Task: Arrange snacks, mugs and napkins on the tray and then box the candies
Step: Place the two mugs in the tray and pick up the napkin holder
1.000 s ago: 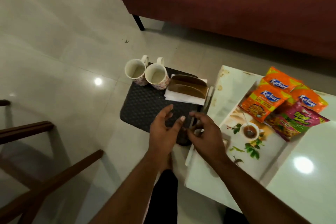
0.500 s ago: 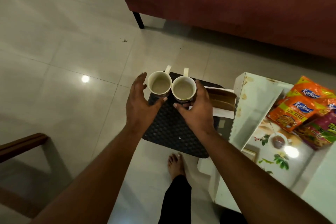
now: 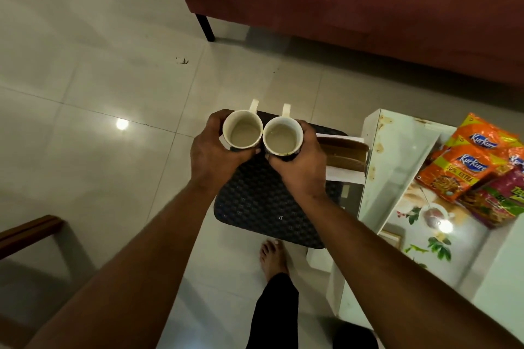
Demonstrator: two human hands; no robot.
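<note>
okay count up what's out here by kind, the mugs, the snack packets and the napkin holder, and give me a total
Mugs: 2, left mug in the left hand, right mug in the right hand
Snack packets: at least 4, overlapping at the frame edge
Napkin holder: 1
Total: 7

A red sofa (image 3: 354, 0) stands on one visible black leg (image 3: 205, 28) across the pale tiled floor (image 3: 85, 79); a wooden chair arm (image 3: 25, 231) juts in lower left.

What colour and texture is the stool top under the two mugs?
Black, with a woven, dimpled pattern: the stool top, clearest in the head view.
</note>
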